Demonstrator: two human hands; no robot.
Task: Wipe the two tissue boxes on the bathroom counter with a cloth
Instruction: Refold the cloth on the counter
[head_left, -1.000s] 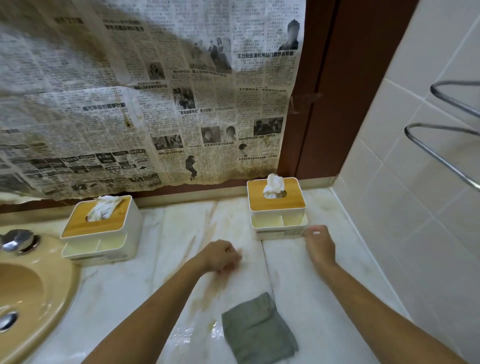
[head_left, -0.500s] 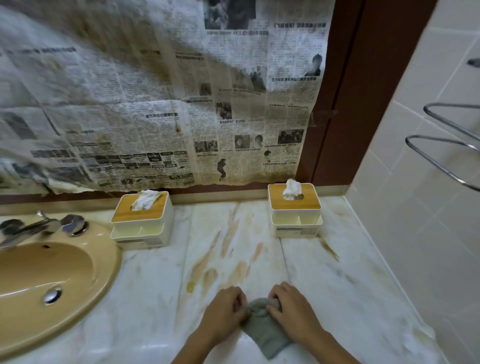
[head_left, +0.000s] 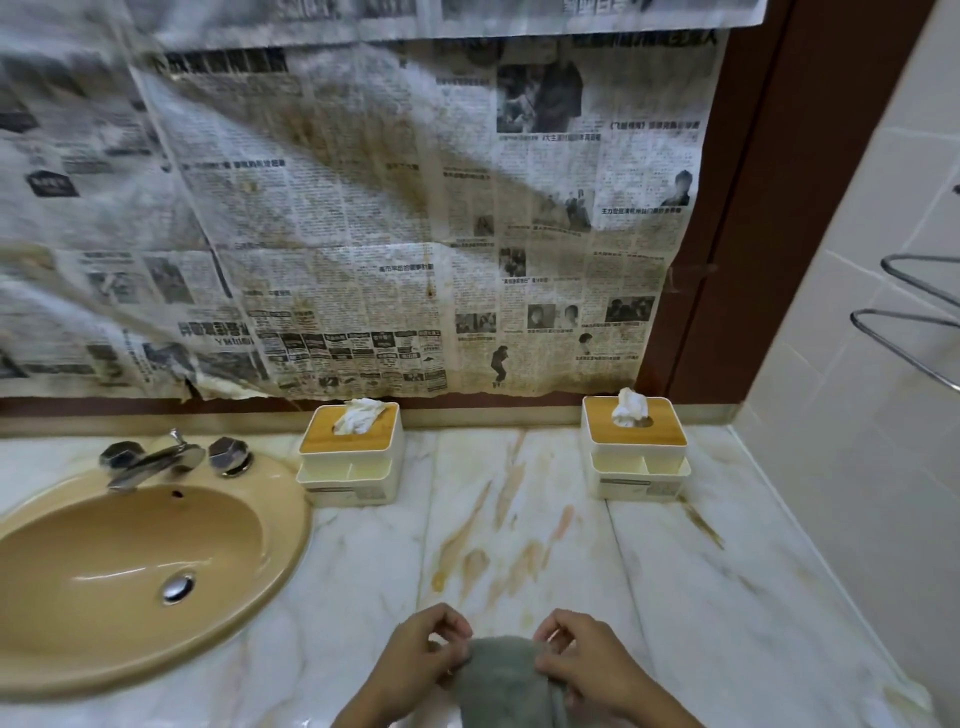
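**Clerk:** Shifted since half a second before: grey cloth (head_left: 506, 680), raised off the desk (head_left: 727, 597) and bunched between both hands at the near edge. Previously flat under the fingers.

**Checker:** Hands?

**Clerk:** Left hand (head_left: 415, 660), pinched on the cloth's left edge, fingers curled. Right hand (head_left: 587, 665), pinched on the right edge likewise. Both closed on the cloth; neither touching a box.

**Checker:** Boxes?

**Clerk:** Two, both at the back of the desk, against the low ledge under the newspaper. Left tissue box (head_left: 350, 457): white body, wooden lid, white tissue crumpled out of the slot, just beside the sink rim. Right tissue box (head_left: 636, 452): same make, tissue standing upright from the slot, near the tiled side wall. Well apart from each other, and from the hands.

**Checker:** Other items?

**Clerk:** Tan sink (head_left: 140, 561), left side, chrome drain at the bottom. Chrome faucet (head_left: 156, 460) with two faceted knobs, behind the basin. Stained newspaper (head_left: 363, 208) hung across the back wall, lower edge torn. Metal rack (head_left: 909, 322), mounted on the right wall. Desk surface: pale marble, brown streaks between the boxes and the hands.
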